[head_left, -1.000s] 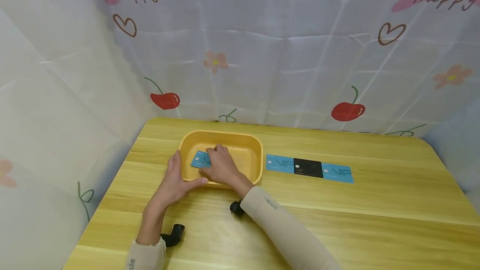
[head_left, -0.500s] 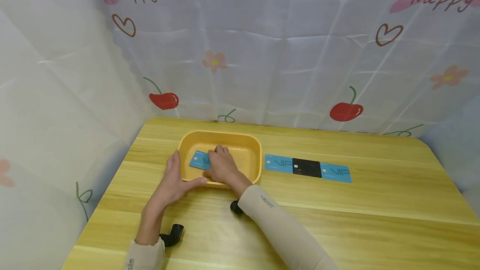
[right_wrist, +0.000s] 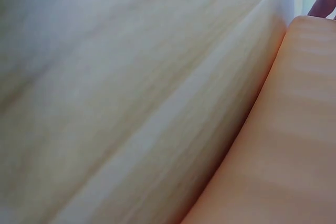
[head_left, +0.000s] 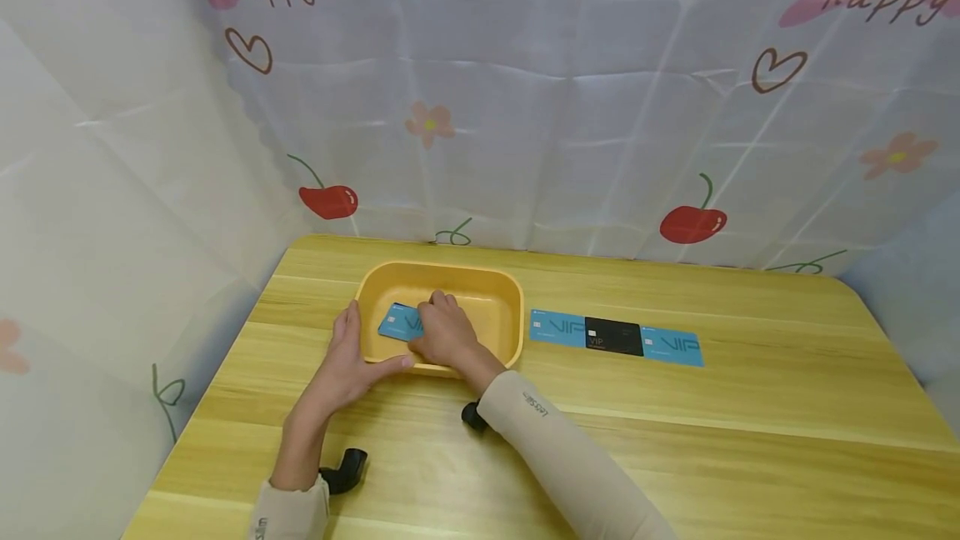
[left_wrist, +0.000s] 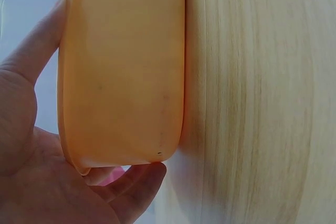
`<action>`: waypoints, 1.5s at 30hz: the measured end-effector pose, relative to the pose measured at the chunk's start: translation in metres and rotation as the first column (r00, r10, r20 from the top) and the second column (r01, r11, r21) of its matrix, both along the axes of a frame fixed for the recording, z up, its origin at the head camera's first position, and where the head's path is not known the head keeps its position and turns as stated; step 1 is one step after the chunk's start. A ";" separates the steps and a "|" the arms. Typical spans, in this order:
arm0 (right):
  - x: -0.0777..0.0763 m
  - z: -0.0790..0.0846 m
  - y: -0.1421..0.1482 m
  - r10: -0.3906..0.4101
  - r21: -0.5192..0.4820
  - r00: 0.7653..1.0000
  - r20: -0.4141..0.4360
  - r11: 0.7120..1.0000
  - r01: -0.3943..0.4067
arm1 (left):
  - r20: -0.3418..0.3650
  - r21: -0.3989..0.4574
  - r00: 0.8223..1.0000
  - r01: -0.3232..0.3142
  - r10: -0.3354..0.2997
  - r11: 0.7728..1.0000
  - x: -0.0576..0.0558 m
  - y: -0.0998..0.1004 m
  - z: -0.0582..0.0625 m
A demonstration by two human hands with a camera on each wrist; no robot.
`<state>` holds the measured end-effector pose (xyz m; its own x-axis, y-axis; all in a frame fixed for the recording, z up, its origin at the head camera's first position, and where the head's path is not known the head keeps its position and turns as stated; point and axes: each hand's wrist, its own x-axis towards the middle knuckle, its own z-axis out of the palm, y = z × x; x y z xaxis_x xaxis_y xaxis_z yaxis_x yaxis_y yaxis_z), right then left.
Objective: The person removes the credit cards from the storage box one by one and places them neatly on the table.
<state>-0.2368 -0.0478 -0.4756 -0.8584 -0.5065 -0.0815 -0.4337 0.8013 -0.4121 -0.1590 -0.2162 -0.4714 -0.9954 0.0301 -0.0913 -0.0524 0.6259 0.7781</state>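
Observation:
A yellow plastic bin (head_left: 510, 332) stands on the wooden table. My left hand (head_left: 347, 365) holds its near left corner, fingers along the left end and thumb over the front rim. In the left wrist view the bin's outer wall (left_wrist: 123, 72) fills the space beside that thumb and the fingers. Inside the bin, my right hand (head_left: 448, 333) pinches the right end of a blue VIP card (head_left: 399, 322), its fingers covering that end. A thin dark edge shows behind the card's top. The right wrist view shows only the bin's outside (right_wrist: 273, 145) and the table.
Right of the bin, a blue card (head_left: 557, 327), a black card (head_left: 613, 336) and another blue card (head_left: 672, 346) lie in a row. Black curved pieces (head_left: 348, 471) are near both wrists. A printed curtain (head_left: 555, 107) hangs behind the table.
My right hand has shifted slightly within the bin, its thumb moving right, and a little more of the blue card shows. The left hand stays at the bin's corner.

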 end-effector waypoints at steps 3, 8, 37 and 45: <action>0.000 0.000 0.001 0.005 -0.006 1.000 -0.006 1.000 -0.006 | -0.001 0.004 1.000 0.001 -0.001 1.000 0.000 0.000 0.000; 0.000 -0.001 0.001 0.005 -0.025 1.000 -0.006 1.000 -0.005 | 0.006 0.008 1.000 0.002 -0.002 1.000 0.000 0.001 0.001; 0.001 0.001 0.001 -0.055 -0.250 0.998 0.038 0.966 0.062 | 0.016 0.010 1.000 0.004 -0.004 1.000 0.001 0.000 0.002; 0.001 0.005 0.002 -0.085 -0.382 0.994 0.066 0.918 0.104 | 0.018 0.009 1.000 -0.001 0.001 1.000 0.001 0.001 0.003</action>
